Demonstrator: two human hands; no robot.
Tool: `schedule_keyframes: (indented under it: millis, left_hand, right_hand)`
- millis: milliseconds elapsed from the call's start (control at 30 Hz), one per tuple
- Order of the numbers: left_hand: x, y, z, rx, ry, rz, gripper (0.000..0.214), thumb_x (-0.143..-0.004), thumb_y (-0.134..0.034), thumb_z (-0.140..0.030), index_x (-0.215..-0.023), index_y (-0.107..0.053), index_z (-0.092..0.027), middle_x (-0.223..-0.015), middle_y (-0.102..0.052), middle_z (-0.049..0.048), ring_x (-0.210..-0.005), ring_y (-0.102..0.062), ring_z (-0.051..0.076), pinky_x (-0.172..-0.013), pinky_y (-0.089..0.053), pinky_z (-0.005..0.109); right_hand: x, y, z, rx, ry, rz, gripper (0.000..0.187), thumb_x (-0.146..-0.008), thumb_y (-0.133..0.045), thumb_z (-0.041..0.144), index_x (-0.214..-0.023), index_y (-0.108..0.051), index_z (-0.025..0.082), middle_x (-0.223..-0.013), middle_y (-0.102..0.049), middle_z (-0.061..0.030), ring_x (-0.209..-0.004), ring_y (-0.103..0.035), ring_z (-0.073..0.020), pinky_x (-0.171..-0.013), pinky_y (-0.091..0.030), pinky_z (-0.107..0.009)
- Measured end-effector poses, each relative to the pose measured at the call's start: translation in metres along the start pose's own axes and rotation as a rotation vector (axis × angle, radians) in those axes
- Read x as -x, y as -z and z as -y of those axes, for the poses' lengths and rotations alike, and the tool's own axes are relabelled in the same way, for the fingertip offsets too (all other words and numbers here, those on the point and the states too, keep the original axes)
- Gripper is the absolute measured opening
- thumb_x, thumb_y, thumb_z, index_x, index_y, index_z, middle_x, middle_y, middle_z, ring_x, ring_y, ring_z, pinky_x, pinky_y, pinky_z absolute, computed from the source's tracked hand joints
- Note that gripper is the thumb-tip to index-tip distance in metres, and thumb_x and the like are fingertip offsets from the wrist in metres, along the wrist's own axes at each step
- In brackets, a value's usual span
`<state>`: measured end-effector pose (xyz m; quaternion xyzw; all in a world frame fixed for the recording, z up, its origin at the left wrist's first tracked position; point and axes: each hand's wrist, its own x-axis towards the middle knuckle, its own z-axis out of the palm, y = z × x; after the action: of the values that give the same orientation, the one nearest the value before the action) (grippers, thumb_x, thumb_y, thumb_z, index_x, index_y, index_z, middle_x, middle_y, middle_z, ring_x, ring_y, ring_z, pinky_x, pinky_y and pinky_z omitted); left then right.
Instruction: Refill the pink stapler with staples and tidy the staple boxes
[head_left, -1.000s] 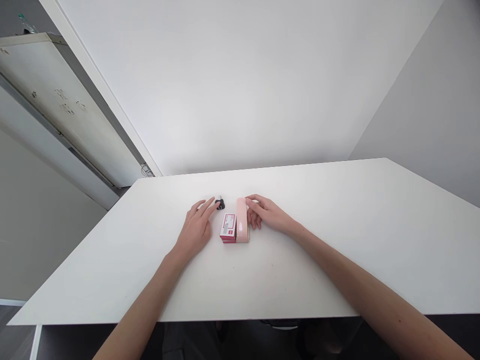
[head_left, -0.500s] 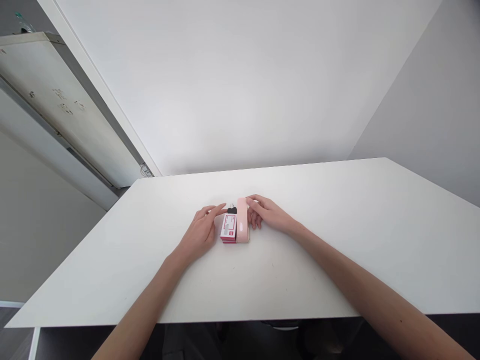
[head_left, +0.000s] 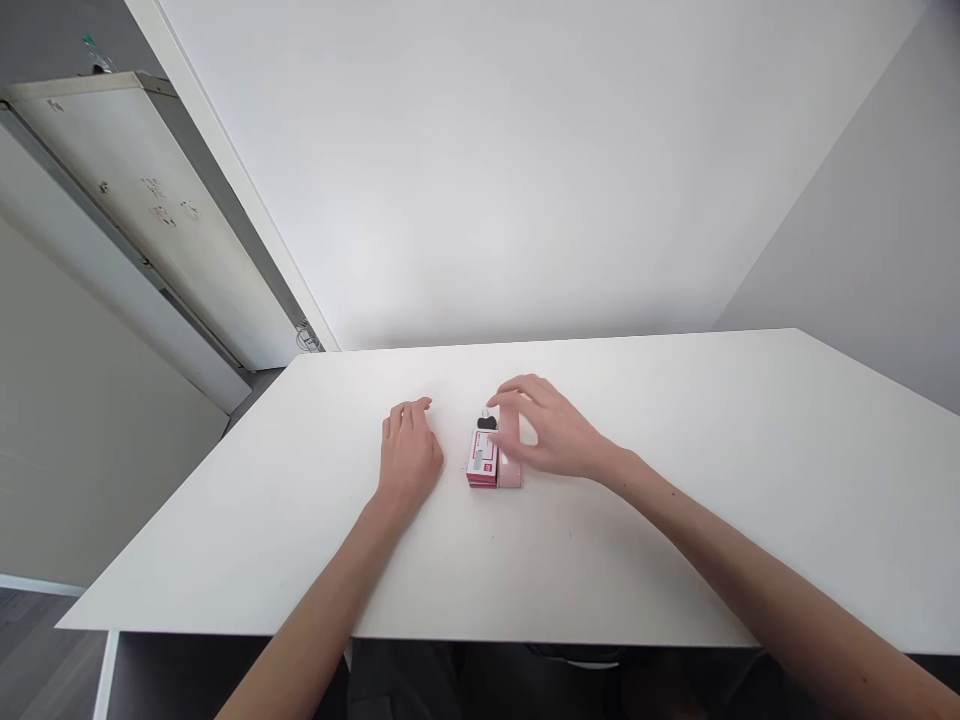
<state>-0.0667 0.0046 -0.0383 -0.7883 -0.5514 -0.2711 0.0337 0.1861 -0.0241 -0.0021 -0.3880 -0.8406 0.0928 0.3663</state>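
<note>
Two small white-and-red boxes [head_left: 482, 456] appear stacked on the white table, lying flat. Directly behind them is a black binder clip [head_left: 487, 423] with its wire handles pointing away. A pale pink stapler [head_left: 510, 476] stands along the boxes' right side, partly covered by my right hand. My right hand [head_left: 551, 430] hovers over the stapler, thumb and fingers apart, with the fingertips near the binder clip and boxes; no object shows in it. To the left, my left hand [head_left: 409, 450] rests palm down on the table, fingers loosely bent and free of any object.
The white table [head_left: 637, 560] runs back to a plain wall [head_left: 510, 180]. A worn white cabinet [head_left: 195, 240] stands beyond the table's left side, with a clear bottle on top. Cables [head_left: 307, 338] hang by the table's far left corner.
My left hand has drawn away leftward from the binder clip and boxes. My right hand has left the stapler's right side and moved over it. The camera view has shifted slightly.
</note>
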Motion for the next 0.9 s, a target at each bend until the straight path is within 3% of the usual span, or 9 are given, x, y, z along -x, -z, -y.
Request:
schedule_keyframes:
  millis: [67, 200, 400, 633, 900]
  left_hand:
    - [0.000, -0.002, 0.001, -0.030, 0.008, -0.010, 0.050, -0.086, -0.038, 0.001, -0.131, -0.054, -0.015, -0.129, -0.065, 0.0171, -0.126, -0.054, 0.036, -0.101, -0.046, 0.053]
    - [0.001, -0.005, 0.001, -0.073, 0.025, -0.009, 0.048, -0.086, -0.039, 0.001, -0.129, -0.055, -0.014, -0.130, -0.066, 0.0167, -0.124, -0.056, 0.035, -0.099, -0.047, 0.050]
    - [0.002, -0.007, 0.001, -0.107, 0.037, -0.011, 0.043, -0.089, -0.040, -0.002, -0.126, -0.058, -0.015, -0.127, -0.069, 0.0141, -0.122, -0.059, 0.031, -0.098, -0.048, 0.046]
    - [0.003, -0.005, -0.003, -0.092, 0.044, 0.001, 0.041, -0.091, -0.040, -0.004, -0.125, -0.060, -0.016, -0.126, -0.069, 0.0141, -0.120, -0.060, 0.032, -0.097, -0.048, 0.047]
    - [0.002, -0.003, -0.006, -0.058, 0.070, 0.013, 0.035, -0.093, -0.043, -0.010, -0.124, -0.059, -0.015, -0.126, -0.069, 0.0137, -0.118, -0.060, 0.031, -0.097, -0.049, 0.047]
  right_hand:
    - [-0.008, -0.002, 0.010, 0.091, 0.116, 0.163, 0.046, -0.094, -0.066, 0.056, -0.127, -0.065, 0.024, -0.130, -0.066, -0.0134, -0.129, -0.056, -0.0338, -0.114, -0.041, -0.055]
    - [-0.022, -0.010, 0.023, 0.259, 0.193, 0.340, 0.059, -0.087, -0.068, 0.067, -0.126, -0.068, 0.023, -0.133, -0.067, -0.0151, -0.140, -0.049, -0.0375, -0.126, -0.021, -0.063]
    - [-0.042, -0.010, 0.030, 0.446, 0.196, 0.633, 0.050, -0.086, -0.066, 0.062, -0.111, -0.072, 0.019, -0.110, -0.073, -0.0122, -0.103, -0.069, -0.0308, -0.124, -0.021, -0.064]
    - [-0.034, 0.011, 0.023, 0.498, 0.236, 0.715, 0.043, -0.090, -0.061, 0.054, -0.114, -0.071, 0.020, -0.106, -0.071, -0.0108, -0.088, -0.069, -0.0262, -0.120, -0.026, -0.060]
    - [0.006, 0.068, -0.031, 0.472, 0.201, 0.765, 0.029, -0.083, -0.063, 0.031, -0.110, -0.068, 0.022, -0.112, -0.068, -0.0102, -0.113, -0.064, -0.0291, -0.128, -0.010, -0.060]
